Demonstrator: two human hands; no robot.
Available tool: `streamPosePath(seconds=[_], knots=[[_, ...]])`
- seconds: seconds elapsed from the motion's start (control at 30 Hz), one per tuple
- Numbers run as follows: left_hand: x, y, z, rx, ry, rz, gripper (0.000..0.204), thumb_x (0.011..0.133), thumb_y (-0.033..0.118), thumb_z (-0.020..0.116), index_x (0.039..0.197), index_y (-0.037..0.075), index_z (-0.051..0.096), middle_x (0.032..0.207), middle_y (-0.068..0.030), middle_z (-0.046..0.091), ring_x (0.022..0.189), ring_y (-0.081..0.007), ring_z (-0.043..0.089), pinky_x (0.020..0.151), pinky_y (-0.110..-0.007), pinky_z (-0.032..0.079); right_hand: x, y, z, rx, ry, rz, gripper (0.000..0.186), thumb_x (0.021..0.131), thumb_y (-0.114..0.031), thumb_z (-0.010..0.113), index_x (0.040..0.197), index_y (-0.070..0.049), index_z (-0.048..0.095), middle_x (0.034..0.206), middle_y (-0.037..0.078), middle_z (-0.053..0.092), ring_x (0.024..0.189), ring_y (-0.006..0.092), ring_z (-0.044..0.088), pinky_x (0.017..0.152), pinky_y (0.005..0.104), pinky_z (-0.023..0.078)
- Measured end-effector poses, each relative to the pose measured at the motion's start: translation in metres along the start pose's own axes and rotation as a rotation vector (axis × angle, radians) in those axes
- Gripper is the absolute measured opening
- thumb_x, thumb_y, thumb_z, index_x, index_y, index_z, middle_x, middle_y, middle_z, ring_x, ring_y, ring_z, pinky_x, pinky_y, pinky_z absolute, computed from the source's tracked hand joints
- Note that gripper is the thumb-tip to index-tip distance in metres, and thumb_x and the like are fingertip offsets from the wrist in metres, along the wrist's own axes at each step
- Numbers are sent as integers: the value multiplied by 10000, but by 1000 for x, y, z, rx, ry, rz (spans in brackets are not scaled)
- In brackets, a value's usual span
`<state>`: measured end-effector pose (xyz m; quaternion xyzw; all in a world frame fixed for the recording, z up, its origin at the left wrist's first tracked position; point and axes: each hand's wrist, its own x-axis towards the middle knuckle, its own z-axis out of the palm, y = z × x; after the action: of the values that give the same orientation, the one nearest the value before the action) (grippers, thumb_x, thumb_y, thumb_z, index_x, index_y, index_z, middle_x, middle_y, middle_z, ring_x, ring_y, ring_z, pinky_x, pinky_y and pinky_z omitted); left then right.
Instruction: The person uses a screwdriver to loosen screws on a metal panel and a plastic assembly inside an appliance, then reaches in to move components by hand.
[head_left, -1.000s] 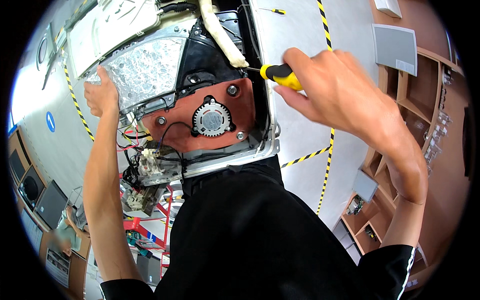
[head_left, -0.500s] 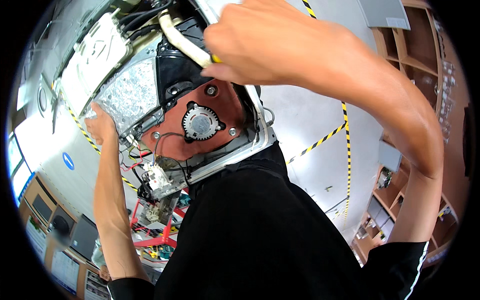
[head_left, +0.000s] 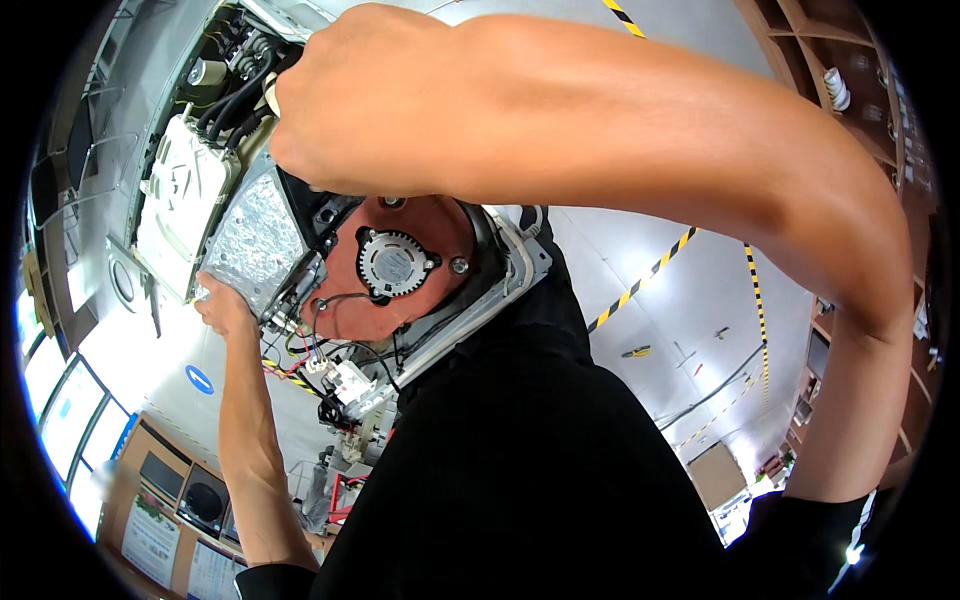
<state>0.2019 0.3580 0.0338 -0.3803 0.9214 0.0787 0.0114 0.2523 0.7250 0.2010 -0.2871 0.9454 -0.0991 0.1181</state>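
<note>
Reaching across the opened appliance, the right hand (head_left: 350,100) had swung over from the right side of the red plate (head_left: 400,265), where a second before it held a yellow-handled screwdriver, to the wiring bay above that plate; the screwdriver no longer showed, and the hand was curled shut over the black cables (head_left: 235,85), though what it gripped, if anything, could not be told. That shift suggested the work had moved from the plate's edge up to the cables. The left hand (head_left: 222,308) stayed left of the plate, fingers closed on the lower corner of the foil-faced panel (head_left: 255,235), steadying it. The appliance's housing (head_left: 505,275) acted as the container: it held the red plate with its round grey hub (head_left: 393,262), the foil panel, a white box (head_left: 185,195) further left, and loose red, yellow and black wires (head_left: 315,365) spilling below the plate.
</note>
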Motion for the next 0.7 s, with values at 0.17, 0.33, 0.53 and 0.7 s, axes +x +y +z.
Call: streamPosePath(seconds=[0.17, 0.33, 0.53, 0.7], knots=[[4, -1, 4, -2, 16, -3, 818, 840, 663, 304, 1282, -19, 399, 1273, -241, 464, 1159, -418, 456, 969, -496, 350, -4, 1, -3, 63, -105, 19, 165, 701, -195, 643, 827, -118, 719, 827, 97, 675, 797, 265, 661, 634, 386, 530], [7, -5, 5, 39, 61, -31, 818, 831, 667, 317, 1277, -10, 417, 1261, -230, 479, 1155, -410, 463, 958, -498, 357, -8, -3, -5, -20, -176, 86, 193, 738, -280, 643, 816, -121, 720, 815, 92, 674, 797, 260, 661, 649, 380, 526], [4, -3, 1, 19, 38, -19, 825, 826, 673, 329, 1303, 3, 390, 1312, -207, 436, 1173, -388, 449, 957, -505, 346, -14, 2, 1, 60, -64, 122, 215, 766, -228, 656, 890, -55, 637, 750, 126, 653, 701, 306, 648, 593, 392, 495], [5, -3, 4, 28, 76, -30, 816, 827, 671, 336, 1297, 6, 393, 1317, -200, 431, 1189, -377, 435, 953, -504, 340, -11, 3, -7, -124, -102, -37, 104, 712, -126, 659, 722, -25, 636, 651, 124, 622, 594, 295, 627, 514, 369, 477]])
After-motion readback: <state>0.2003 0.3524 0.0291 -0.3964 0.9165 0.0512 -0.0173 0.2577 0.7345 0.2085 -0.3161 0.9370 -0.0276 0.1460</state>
